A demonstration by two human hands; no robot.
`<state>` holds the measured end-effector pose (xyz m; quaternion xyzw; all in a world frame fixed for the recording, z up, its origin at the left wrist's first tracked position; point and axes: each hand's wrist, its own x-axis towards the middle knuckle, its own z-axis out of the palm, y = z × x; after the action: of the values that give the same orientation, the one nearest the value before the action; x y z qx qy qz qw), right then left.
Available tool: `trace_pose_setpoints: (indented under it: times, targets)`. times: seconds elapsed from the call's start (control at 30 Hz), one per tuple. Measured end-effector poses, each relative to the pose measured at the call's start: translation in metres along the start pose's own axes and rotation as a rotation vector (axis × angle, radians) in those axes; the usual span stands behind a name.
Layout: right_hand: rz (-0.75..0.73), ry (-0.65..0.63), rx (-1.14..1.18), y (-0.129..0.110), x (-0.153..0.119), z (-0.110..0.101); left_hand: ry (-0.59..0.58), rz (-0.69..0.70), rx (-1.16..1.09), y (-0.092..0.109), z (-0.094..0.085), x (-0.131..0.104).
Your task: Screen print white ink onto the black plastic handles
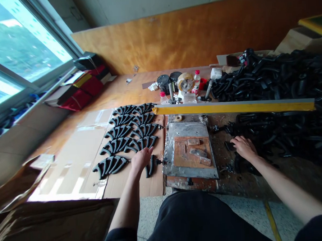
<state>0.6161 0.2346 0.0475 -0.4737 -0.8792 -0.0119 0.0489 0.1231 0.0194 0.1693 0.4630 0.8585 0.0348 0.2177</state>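
If the left hand, its grip unclear, brushes the handles, rows could skew; the right hand, fingers narrow around a black piece, could snag the pile.

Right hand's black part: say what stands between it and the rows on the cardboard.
Between the black part at the right hand and the rows lies the metal plate, bearing a board and blocks. The left hand is by the near rows.

Washed-out window at left, glare on cardboard, dim right side.
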Motion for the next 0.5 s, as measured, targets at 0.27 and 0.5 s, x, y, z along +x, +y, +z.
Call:
trace_pose_setpoints:
  times: [0.27, 0.5]
  targets:
    - [-0.390, 0.138, 0.295, -0.145, 0.032, -0.061, 0.202, 0.412, -1.146, 0.117, -0.073, -0.005]
    - [-0.400, -0.002, 0.166, -0.197, 0.034, -0.066, 0.202, 0.504, -1.204, 0.146, -0.089, -0.023]
